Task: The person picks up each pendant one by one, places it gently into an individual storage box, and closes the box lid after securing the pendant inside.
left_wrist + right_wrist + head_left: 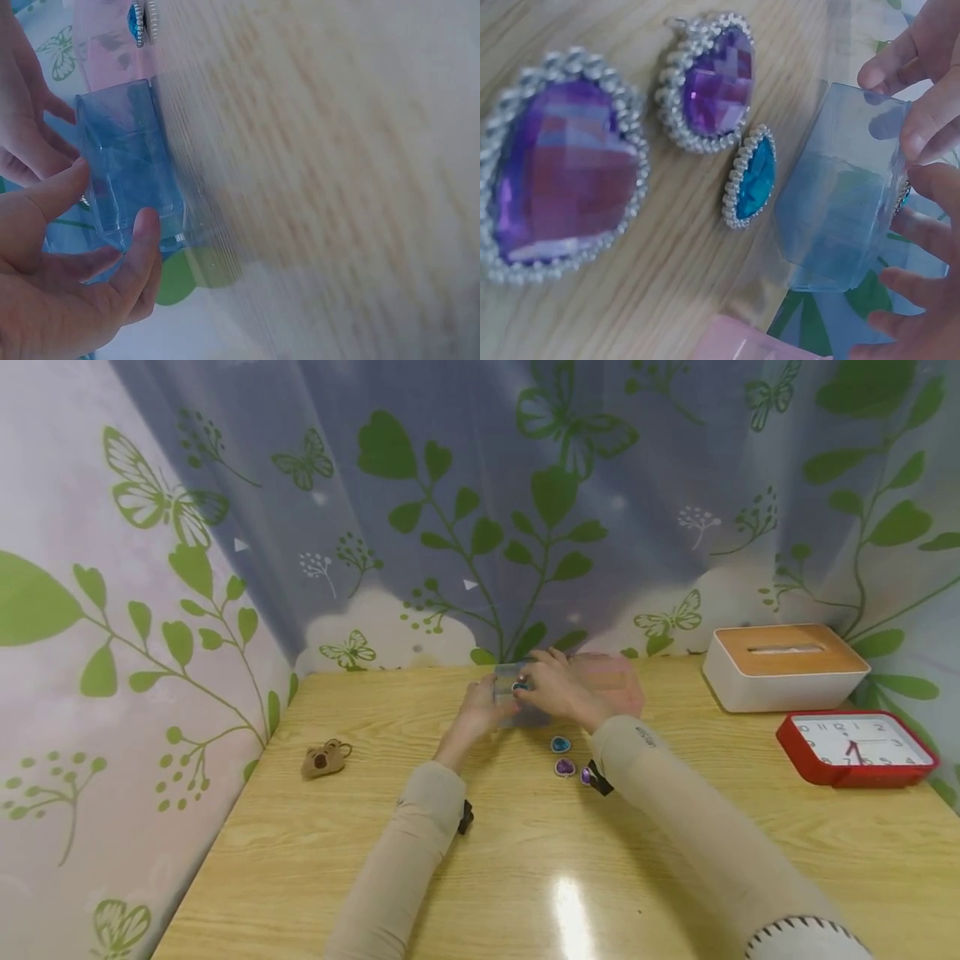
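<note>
A curtain [300,535] printed with green leaves and butterflies hangs behind a pale wood desk [262,877]. 2 beige sleeves [405,860] reach in over the desk. On the right sits a white tissue box [772,689] with a wooden lid, and just in front of it a red clock [810,760] with a white face. Near the far edge, a clear pink box [626,681] lies to the right of a clear blue box [832,225].

The left hand [474,710] holds the left end of the blue box, thumb and fingers set apart around it. The right hand [558,685] is narrowed, its fingers pinching a blue-green gem [520,687] at the box's opening; I cannot tell whether that gem is above the rim or just inside.

A brown bear charm [326,760] lies well apart on the left. Smallest are 2 purple gems [565,767] and 1 blue gem [560,744], silver-edged, on the desk near the right wrist.
</note>
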{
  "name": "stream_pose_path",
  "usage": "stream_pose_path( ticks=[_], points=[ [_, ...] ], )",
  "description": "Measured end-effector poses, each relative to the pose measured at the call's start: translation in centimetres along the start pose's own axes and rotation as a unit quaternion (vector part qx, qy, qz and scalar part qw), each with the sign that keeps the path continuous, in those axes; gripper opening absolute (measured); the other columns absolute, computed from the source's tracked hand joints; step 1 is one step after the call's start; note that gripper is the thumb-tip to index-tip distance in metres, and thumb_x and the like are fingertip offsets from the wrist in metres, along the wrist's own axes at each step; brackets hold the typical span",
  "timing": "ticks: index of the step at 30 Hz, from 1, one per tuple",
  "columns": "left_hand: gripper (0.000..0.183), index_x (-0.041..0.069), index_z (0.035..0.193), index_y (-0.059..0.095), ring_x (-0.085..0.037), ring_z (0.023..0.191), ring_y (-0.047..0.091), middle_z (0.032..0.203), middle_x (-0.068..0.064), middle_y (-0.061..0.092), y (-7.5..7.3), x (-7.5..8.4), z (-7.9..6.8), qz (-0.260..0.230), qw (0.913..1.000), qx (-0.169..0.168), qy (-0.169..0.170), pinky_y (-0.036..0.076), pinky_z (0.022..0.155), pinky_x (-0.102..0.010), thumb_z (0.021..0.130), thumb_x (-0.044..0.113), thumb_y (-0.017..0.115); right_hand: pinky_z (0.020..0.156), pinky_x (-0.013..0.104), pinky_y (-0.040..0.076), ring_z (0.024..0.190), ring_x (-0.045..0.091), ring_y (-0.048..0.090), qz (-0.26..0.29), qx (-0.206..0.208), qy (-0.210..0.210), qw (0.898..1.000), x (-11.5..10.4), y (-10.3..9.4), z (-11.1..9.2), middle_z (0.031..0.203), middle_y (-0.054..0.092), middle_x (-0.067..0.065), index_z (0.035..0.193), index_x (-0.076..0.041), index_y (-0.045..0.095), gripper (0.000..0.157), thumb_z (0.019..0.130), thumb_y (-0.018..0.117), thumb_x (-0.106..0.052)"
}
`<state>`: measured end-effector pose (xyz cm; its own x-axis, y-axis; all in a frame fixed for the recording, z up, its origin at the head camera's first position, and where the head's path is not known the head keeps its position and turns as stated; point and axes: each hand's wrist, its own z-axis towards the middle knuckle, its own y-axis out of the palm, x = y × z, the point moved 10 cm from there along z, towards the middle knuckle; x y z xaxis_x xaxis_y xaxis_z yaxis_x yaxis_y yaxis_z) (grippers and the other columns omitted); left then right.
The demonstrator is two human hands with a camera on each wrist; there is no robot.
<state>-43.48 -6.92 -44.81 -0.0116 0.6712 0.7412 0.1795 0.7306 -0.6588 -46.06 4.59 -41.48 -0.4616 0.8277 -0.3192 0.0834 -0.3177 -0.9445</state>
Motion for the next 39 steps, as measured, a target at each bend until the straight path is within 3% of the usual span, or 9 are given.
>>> stream_pose_path(
  ticks=[7,12,22,28,39],
  points=[
    [0.081,0.0,0.164,0.028,-0.047,0.153,0.038,0.165,-0.032,0.031,0.0,0.1,-0.1,-0.003,1.0,0.005,0.006,0.037,0.128,-0.057,0.101,0.027,0.072,0.124,0.078,0.022,0.158,0.056,0.02,-0.024,-0.013,0.029,0.999,0.2,0.6,0.3,0.17,0.034,0.022,0.122,-0.011,0.076,0.037,0.103,0.067,-0.041],
    [0.081,-0.001,0.163,0.029,-0.047,0.151,0.04,0.163,-0.033,0.035,0.2,0.3,-0.1,0.002,0.9999,0.008,0.012,0.038,0.127,-0.055,0.101,0.026,0.073,0.126,0.077,0.023,0.16,0.053,0.019,-0.037,-0.018,0.049,0.998,0.4,0.9,0.3,0.171,0.033,0.018,0.124,-0.014,0.076,0.037,0.102,0.068,-0.043],
    [0.082,0.001,0.164,0.027,-0.047,0.151,0.04,0.164,-0.031,0.032,1.2,0.4,-0.1,-0.005,1.0,0.0,0.006,0.04,0.126,-0.057,0.101,0.026,0.072,0.125,0.078,0.023,0.159,0.054,0.019,-0.014,-0.021,0.04,0.999,0.4,1.4,0.4,0.171,0.032,0.02,0.137,-0.012,0.07,0.04,0.104,0.066,-0.034],
    [0.081,0.002,0.165,0.027,-0.047,0.151,0.041,0.165,-0.031,0.032,1.2,0.2,0.0,-0.009,0.9999,0.006,0.005,0.04,0.126,-0.056,0.102,0.027,0.071,0.126,0.074,0.026,0.157,0.053,0.026,-0.002,0.01,0.031,0.999,0.4,-0.2,-0.1,0.169,0.035,0.021,0.138,-0.01,0.068,0.039,0.105,0.065,-0.031],
    [0.082,0.002,0.165,0.027,-0.049,0.152,0.039,0.166,-0.032,0.03,0.3,-0.5,0.3,-0.019,0.9996,0.018,0.007,0.039,0.126,-0.06,0.101,0.027,0.072,0.126,0.063,0.036,0.153,0.043,0.039,0.148,0.055,0.021,0.987,0.3,-3.4,-3.2,0.166,0.038,0.023,0.155,-0.008,0.047,0.056,0.106,0.062,-0.03]
  ],
)
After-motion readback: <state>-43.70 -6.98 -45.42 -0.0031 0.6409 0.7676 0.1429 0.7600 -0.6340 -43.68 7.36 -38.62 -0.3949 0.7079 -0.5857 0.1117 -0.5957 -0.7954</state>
